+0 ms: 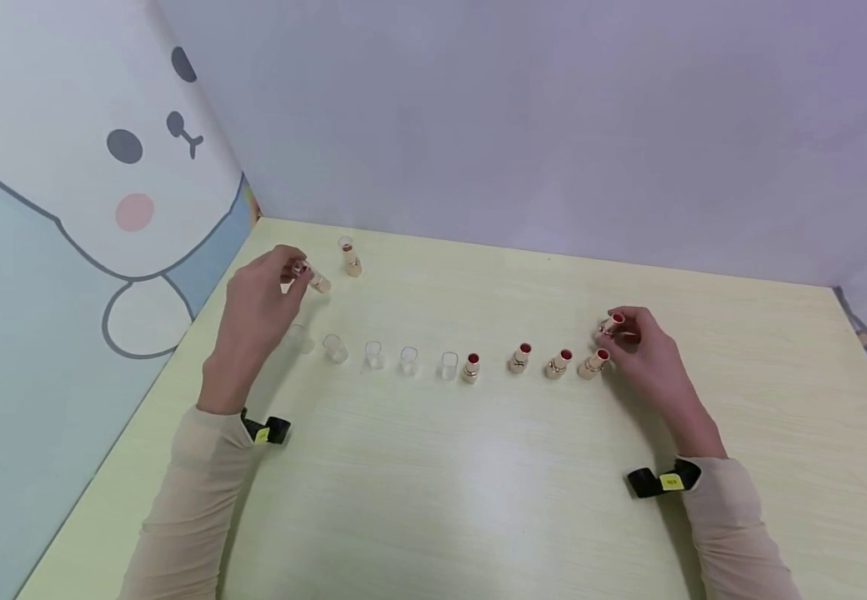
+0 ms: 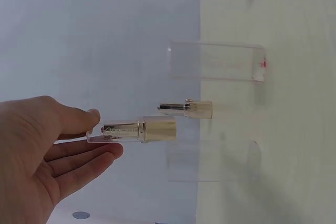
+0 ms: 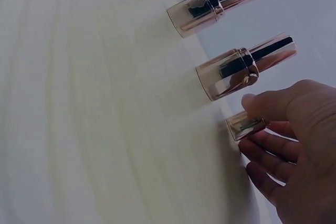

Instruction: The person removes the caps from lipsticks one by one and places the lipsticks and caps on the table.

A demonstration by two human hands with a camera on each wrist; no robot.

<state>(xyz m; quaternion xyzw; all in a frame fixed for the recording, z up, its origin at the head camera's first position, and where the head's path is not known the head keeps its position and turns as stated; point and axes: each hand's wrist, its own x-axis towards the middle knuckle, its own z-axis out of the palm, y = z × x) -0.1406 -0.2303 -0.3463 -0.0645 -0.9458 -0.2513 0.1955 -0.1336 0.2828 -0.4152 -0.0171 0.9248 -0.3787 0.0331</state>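
At the far left, my left hand point(image 1: 259, 304) pinches a clear cap with a gold lipstick point(image 2: 159, 130) inside it, raised over the table and tilted in the head view. Just beyond it stands another gold lipstick point(image 1: 352, 263), a clear cap edge showing at its top. On the right side, my right hand point(image 1: 653, 358) pinches an uncapped lipstick point(image 3: 243, 125) with a dark red top between thumb and fingers. Beside that hand is the nearest of several uncapped lipsticks point(image 1: 558, 364), upright in a row.
Several clear caps point(image 1: 374, 356) stand in a line on the pale wooden table point(image 1: 403, 483), left of the uncapped lipsticks. A plain wall point(image 1: 523, 142) rises behind the table. On the left is a panel with a cartoon animal point(image 1: 141, 242).
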